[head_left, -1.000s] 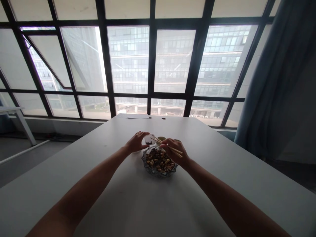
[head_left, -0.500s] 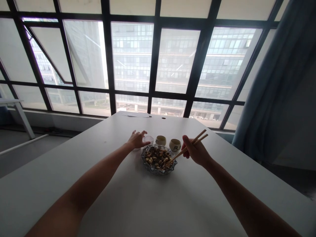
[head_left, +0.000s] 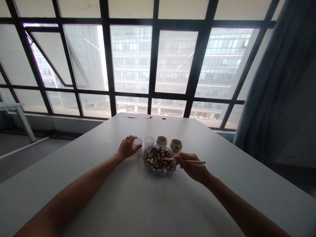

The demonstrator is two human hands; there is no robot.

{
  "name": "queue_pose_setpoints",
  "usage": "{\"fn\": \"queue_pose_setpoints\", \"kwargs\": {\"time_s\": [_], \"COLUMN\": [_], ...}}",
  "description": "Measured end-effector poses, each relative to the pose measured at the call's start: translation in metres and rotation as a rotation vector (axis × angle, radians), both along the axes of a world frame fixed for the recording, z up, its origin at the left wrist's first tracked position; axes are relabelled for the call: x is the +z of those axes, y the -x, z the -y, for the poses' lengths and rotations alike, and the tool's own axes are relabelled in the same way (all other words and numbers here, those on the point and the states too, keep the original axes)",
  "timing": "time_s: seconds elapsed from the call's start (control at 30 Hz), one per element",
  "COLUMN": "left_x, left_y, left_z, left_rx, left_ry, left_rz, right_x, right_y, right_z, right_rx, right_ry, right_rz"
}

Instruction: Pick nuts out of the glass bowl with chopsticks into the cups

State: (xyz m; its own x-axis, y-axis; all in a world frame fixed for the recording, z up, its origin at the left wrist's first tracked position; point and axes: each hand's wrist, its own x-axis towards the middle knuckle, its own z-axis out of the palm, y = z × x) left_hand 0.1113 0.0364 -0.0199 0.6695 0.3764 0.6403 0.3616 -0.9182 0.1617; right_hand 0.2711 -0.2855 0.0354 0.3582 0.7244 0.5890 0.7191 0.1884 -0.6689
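Note:
A scalloped glass bowl [head_left: 160, 171] full of mixed nuts or seeds stands on the white table. Wooden chopsticks [head_left: 195, 162] are in my right hand [head_left: 191, 164], their tips over the bowl's contents. To the bowl's left, my left hand [head_left: 127, 146] has its fingers and thumb around a clear plastic cup [head_left: 137, 142]. Another clear cup [head_left: 149, 142] stands just behind the bowl, beside the held one. Two cream cups with dark characters, one behind the bowl [head_left: 161, 141] and one at its back right [head_left: 176, 145], complete the row.
The white table [head_left: 138, 204] extends to the window wall, with small dark holes near its far edge. A blue curtain [head_left: 266, 85] hangs at the right. Another white table [head_left: 23, 120] stands at the far left.
My left hand has moved left and closed round the left clear cup. My right hand has lowered slightly, and the chopsticks have swung from a steep slant to nearly level.

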Motion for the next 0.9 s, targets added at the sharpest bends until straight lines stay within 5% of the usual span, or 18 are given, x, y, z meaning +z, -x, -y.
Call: {"fn": "queue_pose_setpoints", "kwargs": {"time_s": [0.2, 0.53, 0.73, 0.9], "left_x": [-0.013, -0.011, -0.012, -0.011], "left_y": [0.000, 0.001, 0.001, 0.001], "left_z": [0.006, 0.011, 0.015, 0.016], "left_rx": [0.020, -0.017, 0.004, 0.033], "left_ry": [0.021, 0.005, 0.050, 0.065], "left_rz": [-0.028, -0.027, -0.047, -0.057], "right_x": [-0.005, 0.006, 0.002, -0.006], "right_y": [0.000, 0.004, 0.006, 0.017], "right_z": [0.008, 0.010, 0.007, 0.001], "right_rx": [-0.052, -0.139, -0.030, 0.029], "right_ry": [-0.005, -0.105, 0.088, 0.150], "right_rz": [0.139, -0.231, -0.346, -0.163]}}
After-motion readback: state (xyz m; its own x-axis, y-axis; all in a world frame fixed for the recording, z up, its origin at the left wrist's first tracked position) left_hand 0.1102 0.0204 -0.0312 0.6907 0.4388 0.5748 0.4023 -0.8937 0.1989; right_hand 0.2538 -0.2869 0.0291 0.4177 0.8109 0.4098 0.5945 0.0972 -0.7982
